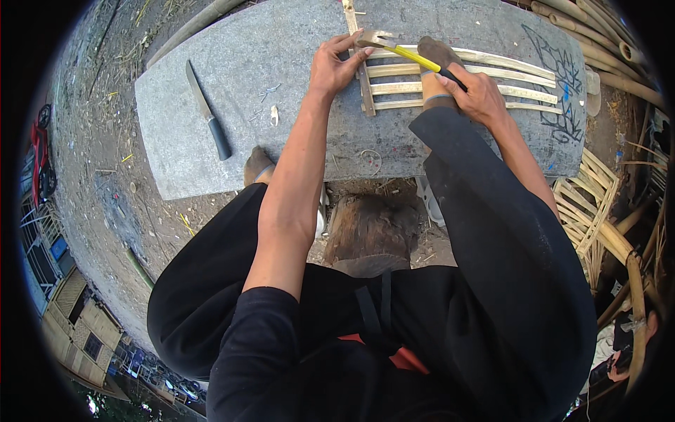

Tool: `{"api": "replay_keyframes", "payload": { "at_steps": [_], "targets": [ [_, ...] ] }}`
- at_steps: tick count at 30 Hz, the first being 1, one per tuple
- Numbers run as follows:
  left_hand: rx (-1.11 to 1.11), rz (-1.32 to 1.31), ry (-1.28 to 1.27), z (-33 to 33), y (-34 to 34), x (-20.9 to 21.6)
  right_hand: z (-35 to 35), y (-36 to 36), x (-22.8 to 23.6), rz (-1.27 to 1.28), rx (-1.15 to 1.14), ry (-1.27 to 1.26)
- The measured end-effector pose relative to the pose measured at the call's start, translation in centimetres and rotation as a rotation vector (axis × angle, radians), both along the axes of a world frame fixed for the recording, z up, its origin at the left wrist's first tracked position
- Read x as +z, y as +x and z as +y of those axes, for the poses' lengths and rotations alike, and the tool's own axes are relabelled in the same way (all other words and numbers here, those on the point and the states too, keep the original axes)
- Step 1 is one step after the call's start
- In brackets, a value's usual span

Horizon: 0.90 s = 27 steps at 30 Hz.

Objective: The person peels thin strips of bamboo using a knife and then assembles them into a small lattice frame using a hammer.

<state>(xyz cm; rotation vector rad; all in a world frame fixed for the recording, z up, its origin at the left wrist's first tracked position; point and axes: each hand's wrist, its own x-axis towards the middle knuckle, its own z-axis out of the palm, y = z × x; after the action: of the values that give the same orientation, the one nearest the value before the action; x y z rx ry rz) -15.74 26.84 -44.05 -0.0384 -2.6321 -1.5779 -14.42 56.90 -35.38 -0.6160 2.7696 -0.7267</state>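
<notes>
My right hand (478, 95) is wrapped around the black grip of a claw hammer (415, 58) with a yellow shaft. The hammer's metal head lies over the upper part of a bamboo crosspiece (365, 88). Right beside that head, the thumb and forefinger of my left hand (334, 67) close in over the crosspiece; what they pinch is too small to make out. Several pale bamboo slats (517, 73) run rightward from the crosspiece, slightly fanned. My right foot (437, 53) rests across the slats, on the grey board (190, 133).
A knife (204, 105) with a dark handle lies on the board's left side. Several loose nails (267, 91) are scattered near a wood chip (274, 114). A log stump (373, 225) stands between my legs. Bamboo poles (598, 35) and a slatted bamboo frame (587, 200) are at the right.
</notes>
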Motion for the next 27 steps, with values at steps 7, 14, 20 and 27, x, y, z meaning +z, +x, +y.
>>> {"api": "replay_keyframes", "payload": {
  "at_steps": [7,14,20,27],
  "targets": [
    [-0.026,-0.034,-0.009,0.5,0.1,0.9,0.0,0.4,-0.5,0.022,0.012,-0.005],
    [-0.025,-0.058,0.021,0.4,0.1,1.4,0.1,-0.3,-0.2,0.025,0.022,-0.183],
    [-0.017,0.008,-0.007,0.6,0.2,1.2,-0.4,0.2,0.1,0.022,-0.023,-0.12],
    [-0.058,0.061,-0.462,0.5,1.1,1.6,0.5,0.5,0.0,-0.025,-0.013,-0.019]
  ]
}}
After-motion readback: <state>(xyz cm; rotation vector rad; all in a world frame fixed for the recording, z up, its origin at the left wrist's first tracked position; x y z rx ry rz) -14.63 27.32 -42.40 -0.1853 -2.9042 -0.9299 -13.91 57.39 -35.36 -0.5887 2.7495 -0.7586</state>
